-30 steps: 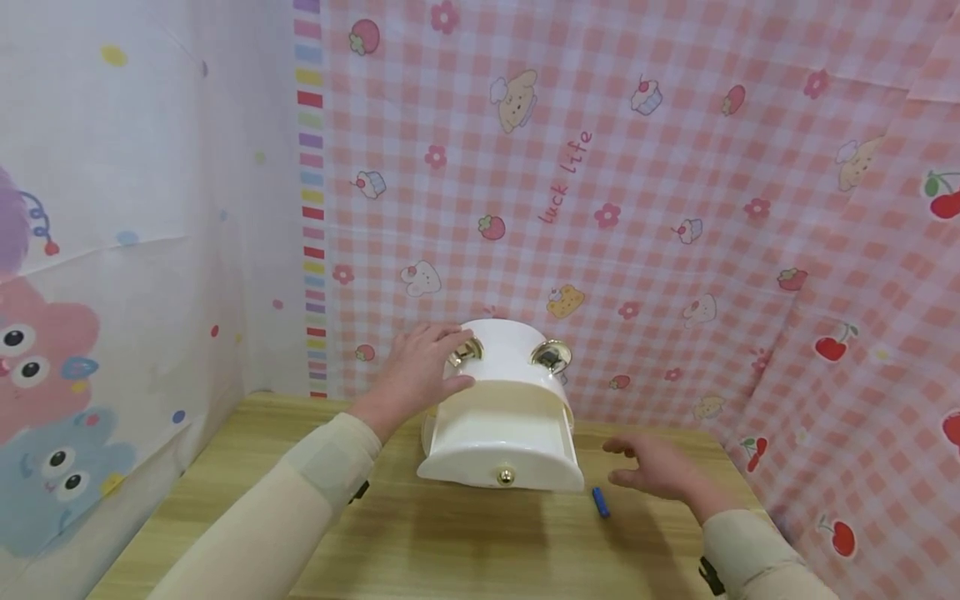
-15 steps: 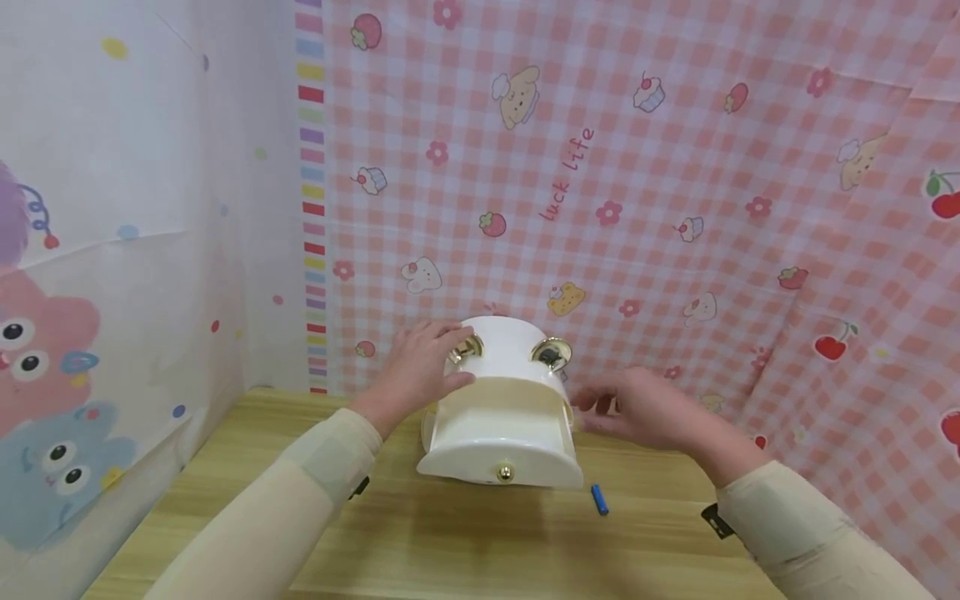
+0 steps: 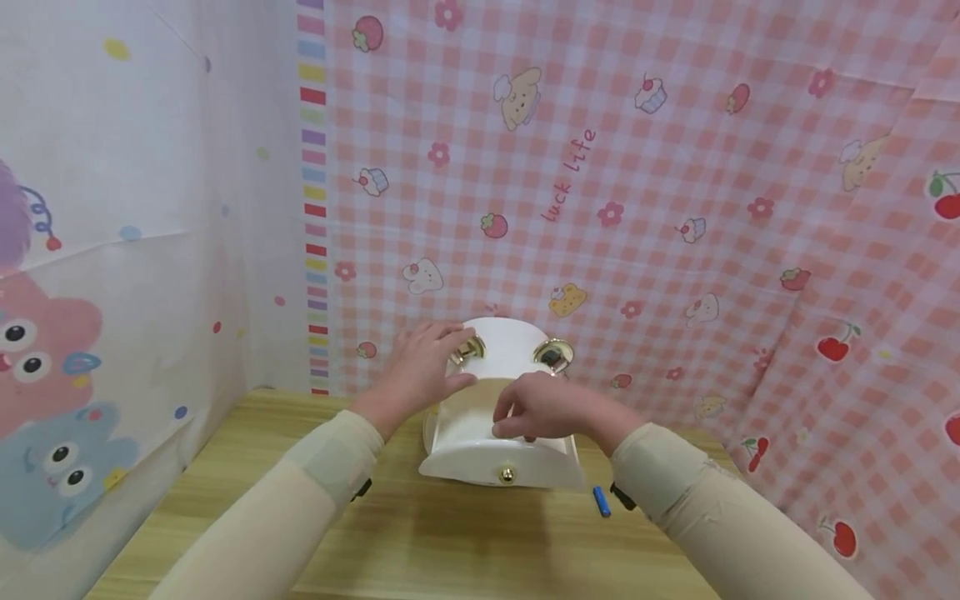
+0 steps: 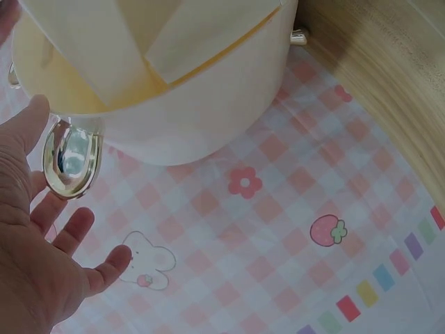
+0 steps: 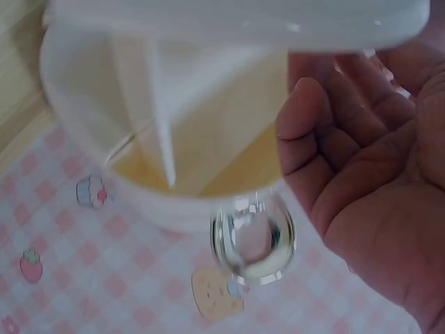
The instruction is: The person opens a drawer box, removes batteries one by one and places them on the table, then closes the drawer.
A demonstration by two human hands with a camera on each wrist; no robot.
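A white rounded box (image 3: 502, 346) with gold fittings stands on the wooden table. Its white drawer (image 3: 480, 478), which has a gold knob (image 3: 507, 474), is pulled out towards me. My left hand (image 3: 420, 367) rests at the box's left gold fitting (image 4: 72, 158), fingers spread behind it and thumb near the rim. Over the drawer's opening, my right hand (image 3: 551, 406) reaches down with fingers bent. In the right wrist view the drawer front hides some of its fingertips, and I cannot tell whether they pinch anything. The right gold fitting (image 5: 254, 236) is close to that hand.
On the table (image 3: 420, 550), right of the drawer, lies a small blue stick-like object (image 3: 602, 502). A pink checked cloth (image 3: 630, 250) hangs behind the box and along the right. At the left hangs a white printed cloth (image 3: 150, 317).
My right hand has risen from beside the blue object, passed the box's right side and moved left over the drawer. My left hand and the box have kept their places.
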